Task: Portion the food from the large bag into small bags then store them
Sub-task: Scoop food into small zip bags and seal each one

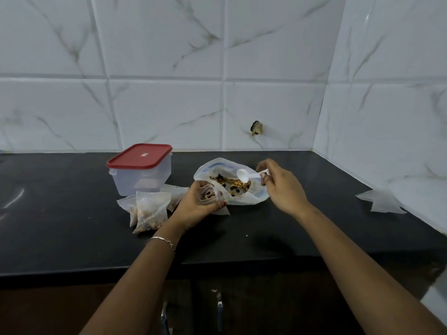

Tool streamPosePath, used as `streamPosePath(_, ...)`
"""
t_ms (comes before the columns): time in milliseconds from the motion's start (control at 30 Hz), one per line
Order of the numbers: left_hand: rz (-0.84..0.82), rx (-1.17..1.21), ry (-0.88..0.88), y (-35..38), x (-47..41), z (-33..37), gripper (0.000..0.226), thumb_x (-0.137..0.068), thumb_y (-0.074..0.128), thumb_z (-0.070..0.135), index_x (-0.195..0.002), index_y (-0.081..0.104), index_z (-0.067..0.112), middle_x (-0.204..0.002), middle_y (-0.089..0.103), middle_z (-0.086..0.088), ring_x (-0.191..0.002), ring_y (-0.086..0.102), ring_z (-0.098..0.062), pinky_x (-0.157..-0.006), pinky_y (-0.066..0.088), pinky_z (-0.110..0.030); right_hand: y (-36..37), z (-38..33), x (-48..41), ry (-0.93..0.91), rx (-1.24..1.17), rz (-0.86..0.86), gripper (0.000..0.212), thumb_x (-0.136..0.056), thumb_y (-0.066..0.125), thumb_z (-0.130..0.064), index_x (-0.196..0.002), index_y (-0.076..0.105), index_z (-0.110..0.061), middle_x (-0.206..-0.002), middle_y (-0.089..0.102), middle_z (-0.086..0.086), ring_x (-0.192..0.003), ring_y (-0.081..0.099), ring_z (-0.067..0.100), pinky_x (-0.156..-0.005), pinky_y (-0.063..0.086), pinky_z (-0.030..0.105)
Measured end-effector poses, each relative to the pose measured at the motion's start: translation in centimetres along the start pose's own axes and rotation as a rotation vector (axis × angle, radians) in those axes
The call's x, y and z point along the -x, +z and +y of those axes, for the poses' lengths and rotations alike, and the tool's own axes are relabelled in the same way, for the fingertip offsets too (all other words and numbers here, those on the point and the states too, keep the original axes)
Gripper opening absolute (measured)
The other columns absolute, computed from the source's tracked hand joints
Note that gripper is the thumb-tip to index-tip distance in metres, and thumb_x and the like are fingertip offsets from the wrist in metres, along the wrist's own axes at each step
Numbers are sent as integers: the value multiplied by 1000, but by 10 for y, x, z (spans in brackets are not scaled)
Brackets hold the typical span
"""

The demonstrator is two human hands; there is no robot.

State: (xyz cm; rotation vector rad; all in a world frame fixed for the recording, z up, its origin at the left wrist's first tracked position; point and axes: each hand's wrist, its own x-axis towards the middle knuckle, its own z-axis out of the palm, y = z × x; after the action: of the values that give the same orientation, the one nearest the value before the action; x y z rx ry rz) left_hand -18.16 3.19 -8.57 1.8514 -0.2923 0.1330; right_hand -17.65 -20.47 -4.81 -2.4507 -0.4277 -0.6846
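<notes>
Pinched between the fingertips of the right hand (280,187): the handle end of a spoon (249,175), long axis roughly level, bowl pointing left over the open large bag (242,198), seemingly empty. Curled tight in the left hand (193,206): a small bag (208,193), mouth up, just left of the spoon's bowl. Further left of those fingers, filled bags (151,211) lying against a red-lidded box (140,175).

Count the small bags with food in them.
4. Three lie by the tub: a front bag, a left bag behind it, and a right bag partly behind the left hand. The held bag sits open in that hand. Others may be hidden.
</notes>
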Motion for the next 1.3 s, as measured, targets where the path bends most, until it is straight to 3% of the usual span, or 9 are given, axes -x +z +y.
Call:
streamPosePath(200, 14, 38, -17, 1, -1, 1, 73, -83, 74, 13, -138, 28, 21, -121, 56, 10, -120, 49, -6, -94, 45, -22, 14, 5, 2, -174, 407, 44, 24, -96, 54, -19, -117, 62, -27, -97, 70, -4, -76, 64, 16, -63, 55, 31)
streamPosePath(300, 18, 133, 23, 2, -2, 3, 70, -86, 65, -3, -135, 22, 21, -118, 67, 3, -108, 63, -3, -83, 53, -17, 22, 0, -3, -232, 601, 25, 18, -88, 62, -15, -104, 66, -22, -84, 69, -3, -63, 62, 17, -50, 47, 28)
streamPosePath(400, 41, 109, 94, 4, -4, 2, 69, -87, 62, -8, -135, 22, 20, -120, 66, -2, -107, 65, -5, -88, 54, -21, 26, -7, -6, -293, 667, 78, 19, -67, 80, -11, -79, 68, -18, -61, 63, -2, -42, 54, 16, -42, 25, 22)
streamPosePath(467, 6, 54, 129, 4, -5, -1, 73, -85, 63, -7, -136, 21, 23, -120, 66, -5, -108, 66, -12, -90, 54, -29, 30, -8, -5, -301, 679, 42, 15, -76, 74, -11, -89, 68, -17, -71, 67, -1, -52, 60, 17, -46, 29, 24)
streamPosePath(633, -73, -155, 88, 4, -10, -9, 89, -66, 79, 37, -132, 20, 36, -124, 62, -2, -118, 59, -15, -101, 49, -38, 32, 1, -8, 10, 243, 6, 23, -97, 50, -20, -113, 63, -29, -95, 70, -6, -81, 65, 15, -66, 49, 28)
streamPosePath(733, -105, -164, 16, 5, -12, -9, 82, -69, 84, 34, -130, 29, 24, -126, 61, 1, -119, 56, -9, -104, 45, -32, 30, 9, -13, 193, 10, 13, 23, -98, 48, -22, -107, 63, -36, -92, 72, -11, -78, 64, 11, -65, 52, 30)
streamPosePath(933, -186, -77, -58, 5, -11, -2, 40, -80, 76, 21, -116, 60, 24, -114, 69, 4, -109, 63, -9, -103, 48, -38, 34, 2, -14, -116, 384, 19, 30, -96, 53, -21, -123, 62, -28, -105, 70, -3, -90, 66, 18, -72, 50, 30)
streamPosePath(1067, -168, -62, -32, 7, -12, -6, 43, -80, 76, 24, -121, 62, 21, -116, 69, 3, -111, 63, -10, -103, 48, -39, 39, -4, -20, -211, 569, -93, 27, -96, 50, -16, -119, 60, -26, -102, 68, -1, -93, 65, 21, -68, 47, 32)
streamPosePath(1300, -172, -129, -79, 6, -12, -9, 44, -79, 77, 34, -120, 64, 24, -114, 69, 6, -109, 63, -9, -101, 49, -37, 21, -2, -24, 117, -15, -260, 25, -98, 47, -20, -98, 66, -36, -85, 70, -17, -78, 64, 6, -68, 50, 32)
